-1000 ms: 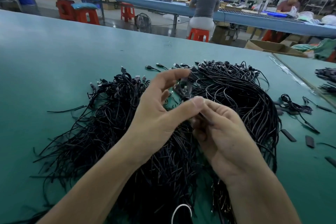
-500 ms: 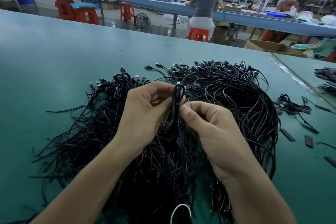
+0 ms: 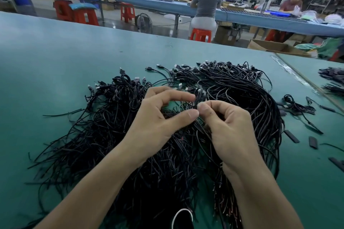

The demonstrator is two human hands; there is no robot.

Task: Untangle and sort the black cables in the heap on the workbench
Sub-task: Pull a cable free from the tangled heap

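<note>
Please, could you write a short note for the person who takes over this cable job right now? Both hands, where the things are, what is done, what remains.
Left hand: thumb and forefinger pinch the looped cable.
Right hand: pinches the same cable from the other side, over the heap.
Things: the heap covers the middle of the workbench, with most plugs at its far side. One coiled cable lies apart on the right.
Done: little shows, perhaps only that one cable set aside.
Left: nearly the whole heap to untangle and sort.
</note>
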